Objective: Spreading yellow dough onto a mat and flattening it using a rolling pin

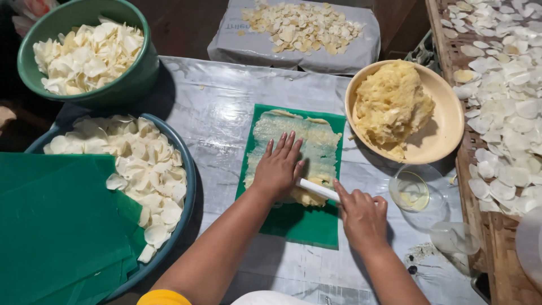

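A green plastic sheet [305, 223] lies on the grey-covered table, with pale yellow dough [316, 141] spread thin across its far half. My left hand [278, 166] rests flat on the dough, fingers together and pointing away. My right hand [361, 217] grips one end of a white rod-shaped roller [316, 189] that lies across the near edge of the dough, where a thicker lump sits. The roller's other end is hidden under my left hand.
A tan bowl [446, 127] of yellow dough sits right of the sheet, with a clear glass bowl [420, 197] near it. Green bowl [127, 79] and blue basin [186, 186] at left hold white chips. Green sheets [56, 226] are stacked lower left. Chips dry on a wooden rack [497, 85] and a grey-wrapped block [248, 48].
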